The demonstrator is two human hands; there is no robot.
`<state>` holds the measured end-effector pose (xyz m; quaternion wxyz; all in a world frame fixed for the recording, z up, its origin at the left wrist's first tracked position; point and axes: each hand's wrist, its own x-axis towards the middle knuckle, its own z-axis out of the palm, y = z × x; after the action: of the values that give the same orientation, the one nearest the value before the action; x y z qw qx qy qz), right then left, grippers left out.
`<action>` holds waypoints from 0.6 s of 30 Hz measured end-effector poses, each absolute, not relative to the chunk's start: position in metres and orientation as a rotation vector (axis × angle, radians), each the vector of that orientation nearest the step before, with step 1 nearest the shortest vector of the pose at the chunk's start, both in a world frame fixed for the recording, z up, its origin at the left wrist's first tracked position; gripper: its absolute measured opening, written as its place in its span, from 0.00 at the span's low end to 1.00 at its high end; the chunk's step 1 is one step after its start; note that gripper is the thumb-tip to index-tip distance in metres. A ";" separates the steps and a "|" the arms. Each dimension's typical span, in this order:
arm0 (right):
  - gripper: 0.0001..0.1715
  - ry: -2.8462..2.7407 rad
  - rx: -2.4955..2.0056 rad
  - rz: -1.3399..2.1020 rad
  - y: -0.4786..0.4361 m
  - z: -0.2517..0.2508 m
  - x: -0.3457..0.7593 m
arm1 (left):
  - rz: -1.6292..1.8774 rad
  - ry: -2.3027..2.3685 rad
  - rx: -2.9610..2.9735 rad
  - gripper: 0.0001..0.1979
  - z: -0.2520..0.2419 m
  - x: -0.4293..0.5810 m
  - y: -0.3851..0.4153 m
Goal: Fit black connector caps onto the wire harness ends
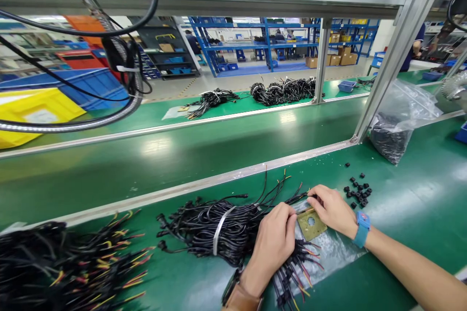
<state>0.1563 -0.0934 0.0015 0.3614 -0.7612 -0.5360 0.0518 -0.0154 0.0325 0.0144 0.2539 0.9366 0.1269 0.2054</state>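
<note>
My left hand (275, 235) is closed over the right end of a tied bundle of black cables (219, 228), its thumb and fingers pinched on a thin cable that is mostly hidden. My right hand (333, 206) pinches a black cable close to its wire end, thumb against forefinger. Between and below the hands, a yellowish square plate with a round hole (312, 225) lies on a clear plastic sheet (339, 252). Cable ends with black pieces and bared red and yellow wires (295, 272) fan out below my left hand.
Small black caps (359, 192) lie scattered right of my right hand, below a clear bag of black parts (392, 136). Another cable heap (73, 267) fills the lower left. A metal post (394, 63) and rail (182, 189) border the green bench. More cable bundles (284, 91) lie beyond.
</note>
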 end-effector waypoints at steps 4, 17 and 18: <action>0.06 -1.370 -1.965 0.117 -0.093 0.001 0.156 | 0.446 0.326 2.730 0.10 0.012 -0.016 0.033; 0.11 -1.420 -1.947 0.094 -0.091 0.008 0.144 | 0.447 0.231 3.014 0.12 0.004 -0.012 0.044; 0.11 -1.435 -1.951 0.078 -0.089 0.009 0.142 | 0.493 0.181 3.017 0.12 0.001 -0.013 0.047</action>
<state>0.1423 -0.0893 0.0086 0.3516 -0.7536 -0.5545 0.0300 -0.0126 0.0474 0.0009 0.0395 0.9844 0.0591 0.1609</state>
